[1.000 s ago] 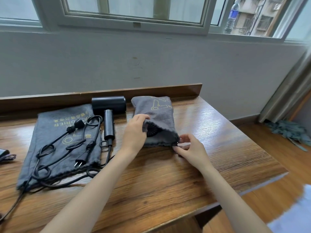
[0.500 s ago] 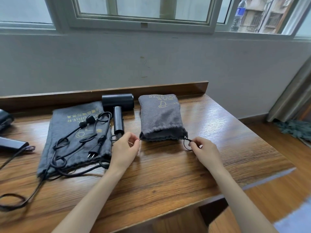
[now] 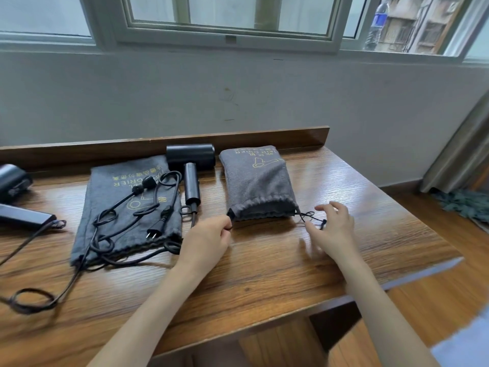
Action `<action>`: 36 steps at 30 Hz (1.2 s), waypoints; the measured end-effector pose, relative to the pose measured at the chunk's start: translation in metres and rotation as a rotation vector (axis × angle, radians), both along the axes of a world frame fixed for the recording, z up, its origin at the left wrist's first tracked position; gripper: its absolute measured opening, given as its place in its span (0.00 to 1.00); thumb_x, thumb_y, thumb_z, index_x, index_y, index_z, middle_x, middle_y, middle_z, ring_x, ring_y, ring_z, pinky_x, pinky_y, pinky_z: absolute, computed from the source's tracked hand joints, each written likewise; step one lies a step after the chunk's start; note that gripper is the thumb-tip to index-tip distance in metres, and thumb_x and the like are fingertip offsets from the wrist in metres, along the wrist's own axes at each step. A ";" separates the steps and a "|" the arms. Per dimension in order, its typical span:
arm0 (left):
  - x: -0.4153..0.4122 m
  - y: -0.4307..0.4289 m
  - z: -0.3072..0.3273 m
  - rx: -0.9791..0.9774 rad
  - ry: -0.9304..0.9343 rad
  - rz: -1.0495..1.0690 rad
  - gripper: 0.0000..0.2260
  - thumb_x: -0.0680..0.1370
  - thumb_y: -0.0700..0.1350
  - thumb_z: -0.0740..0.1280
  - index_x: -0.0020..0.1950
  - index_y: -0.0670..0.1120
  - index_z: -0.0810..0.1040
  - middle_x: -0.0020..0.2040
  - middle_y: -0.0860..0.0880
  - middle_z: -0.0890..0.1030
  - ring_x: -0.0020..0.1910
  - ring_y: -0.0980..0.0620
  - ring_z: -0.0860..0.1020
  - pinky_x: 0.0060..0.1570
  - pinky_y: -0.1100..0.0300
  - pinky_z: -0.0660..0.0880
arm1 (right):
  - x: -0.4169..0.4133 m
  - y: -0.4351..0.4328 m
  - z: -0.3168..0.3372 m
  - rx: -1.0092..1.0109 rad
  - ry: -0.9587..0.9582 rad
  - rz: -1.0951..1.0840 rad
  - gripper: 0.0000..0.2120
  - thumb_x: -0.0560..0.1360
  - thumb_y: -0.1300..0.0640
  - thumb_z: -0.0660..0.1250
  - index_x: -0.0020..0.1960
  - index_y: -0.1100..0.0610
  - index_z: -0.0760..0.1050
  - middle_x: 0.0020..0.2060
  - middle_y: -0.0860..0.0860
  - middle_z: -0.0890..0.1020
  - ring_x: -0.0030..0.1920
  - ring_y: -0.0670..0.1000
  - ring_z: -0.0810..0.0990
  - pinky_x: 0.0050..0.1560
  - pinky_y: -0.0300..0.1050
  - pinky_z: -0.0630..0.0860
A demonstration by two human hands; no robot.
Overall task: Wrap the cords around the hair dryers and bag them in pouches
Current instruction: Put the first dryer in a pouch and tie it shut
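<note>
A filled grey pouch (image 3: 260, 185) lies on the wooden table (image 3: 264, 276), its mouth cinched shut towards me. My left hand (image 3: 209, 238) is closed at the pouch's near left corner, pinching the left drawstring end. My right hand (image 3: 334, 226) hovers with its fingers spread just right of the pouch; the right drawstring loop (image 3: 312, 217) lies loose on the table by its fingers. Left of the pouch a black hair dryer (image 3: 191, 165) lies bare. Its unwound cord (image 3: 124, 211) and plug (image 3: 154, 233) sprawl over a flat empty pouch (image 3: 105, 202).
Another dark hair dryer (image 3: 16, 197) lies at the table's far left, its cord (image 3: 34, 298) looping near the front edge. A raised wooden lip (image 3: 264, 136) runs along the back against the wall. The table's right edge drops to the floor; a curtain (image 3: 460, 154) hangs beyond.
The pouch mouth was open with my left hand in it; both hands drew the strings outward and it closed. My right hand has let its string go and opened.
</note>
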State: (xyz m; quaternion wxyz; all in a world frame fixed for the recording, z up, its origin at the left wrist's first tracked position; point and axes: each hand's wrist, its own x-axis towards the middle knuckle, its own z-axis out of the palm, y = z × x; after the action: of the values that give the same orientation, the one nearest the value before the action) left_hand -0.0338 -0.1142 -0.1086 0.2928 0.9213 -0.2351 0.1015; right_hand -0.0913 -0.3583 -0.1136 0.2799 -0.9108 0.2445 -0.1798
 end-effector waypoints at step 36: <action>-0.002 0.019 0.008 -0.430 0.024 0.123 0.06 0.79 0.39 0.62 0.42 0.43 0.75 0.29 0.54 0.74 0.28 0.63 0.74 0.31 0.69 0.70 | 0.016 0.017 -0.010 0.292 -0.461 -0.034 0.05 0.76 0.66 0.62 0.48 0.62 0.77 0.52 0.53 0.71 0.53 0.49 0.71 0.56 0.43 0.70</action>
State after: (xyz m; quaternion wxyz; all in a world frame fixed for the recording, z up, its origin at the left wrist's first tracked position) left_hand -0.0359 -0.0957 -0.1005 0.4785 0.8514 -0.1479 0.1560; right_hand -0.0751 -0.3414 -0.1238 0.4533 -0.7916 0.2127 -0.3502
